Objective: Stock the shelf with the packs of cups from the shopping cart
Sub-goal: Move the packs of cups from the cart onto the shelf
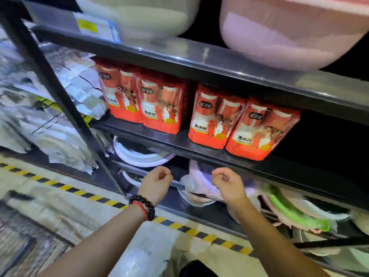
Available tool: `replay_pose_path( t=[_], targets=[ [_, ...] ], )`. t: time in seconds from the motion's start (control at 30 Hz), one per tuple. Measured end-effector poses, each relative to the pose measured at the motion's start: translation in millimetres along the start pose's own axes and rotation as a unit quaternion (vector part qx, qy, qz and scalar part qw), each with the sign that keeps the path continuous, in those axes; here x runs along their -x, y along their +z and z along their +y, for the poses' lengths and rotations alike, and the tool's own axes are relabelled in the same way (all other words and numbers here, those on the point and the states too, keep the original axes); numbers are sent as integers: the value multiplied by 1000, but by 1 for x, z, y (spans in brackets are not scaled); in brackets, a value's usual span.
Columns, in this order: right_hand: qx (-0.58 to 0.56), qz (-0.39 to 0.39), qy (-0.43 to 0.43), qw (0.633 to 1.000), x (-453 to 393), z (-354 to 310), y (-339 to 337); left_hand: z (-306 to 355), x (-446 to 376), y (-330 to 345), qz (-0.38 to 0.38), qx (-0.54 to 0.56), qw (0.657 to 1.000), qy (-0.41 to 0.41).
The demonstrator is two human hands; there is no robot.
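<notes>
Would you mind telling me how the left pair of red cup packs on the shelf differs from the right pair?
The left pair sits further back and overlaps more. The right pair stands nearer the shelf edge, leaning right. A gap separates them. Both pairs are upright with the same red design.

middle shelf [179,140]: four cup packs [211,118] in a row, two left, two right, gap between the pairs
left of packs: stacked flat packets [83,92], same shelf
shelf above: two basins [289,31] side by side
shelf below: plates [139,156]
hands: left hand [156,182] and right hand [227,183] before shelf edge, below packs, apart
</notes>
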State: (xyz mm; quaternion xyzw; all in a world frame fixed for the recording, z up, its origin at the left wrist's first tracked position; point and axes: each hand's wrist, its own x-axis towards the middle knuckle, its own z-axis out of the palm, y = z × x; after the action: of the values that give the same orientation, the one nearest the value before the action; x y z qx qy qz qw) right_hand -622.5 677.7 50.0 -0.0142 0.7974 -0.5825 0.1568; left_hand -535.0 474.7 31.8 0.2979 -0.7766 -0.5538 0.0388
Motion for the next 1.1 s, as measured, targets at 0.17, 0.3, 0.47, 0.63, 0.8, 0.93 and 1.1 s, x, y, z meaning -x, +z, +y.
replay_pose_path(
  t=[0.17, 0.3, 0.47, 0.63, 0.8, 0.93, 1.1],
  targets=[
    [73, -147, -48, 985, 19, -13, 58, -20, 56, -50, 53, 21, 997, -50],
    [97, -241, -81, 962, 42, -16, 103, -51, 107, -82, 138, 39, 984, -110],
    [153, -362, -114, 912, 88, -13, 162, -92, 186, -113, 225, 85, 953, -183],
    [169, -482, -149, 847, 152, -14, 224, -126, 262, -141, 329, 136, 910, -214],
    [182, -552, -182, 793, 213, -11, 290, -166, 317, -174, 384, 177, 874, -238],
    [230, -593, -206, 744, 259, -9, 345, -199, 347, -205, 421, 205, 844, -261],
    [249, -603, -223, 724, 295, -12, 397, -237, 362, -243, 426, 234, 830, -273]
  ],
)
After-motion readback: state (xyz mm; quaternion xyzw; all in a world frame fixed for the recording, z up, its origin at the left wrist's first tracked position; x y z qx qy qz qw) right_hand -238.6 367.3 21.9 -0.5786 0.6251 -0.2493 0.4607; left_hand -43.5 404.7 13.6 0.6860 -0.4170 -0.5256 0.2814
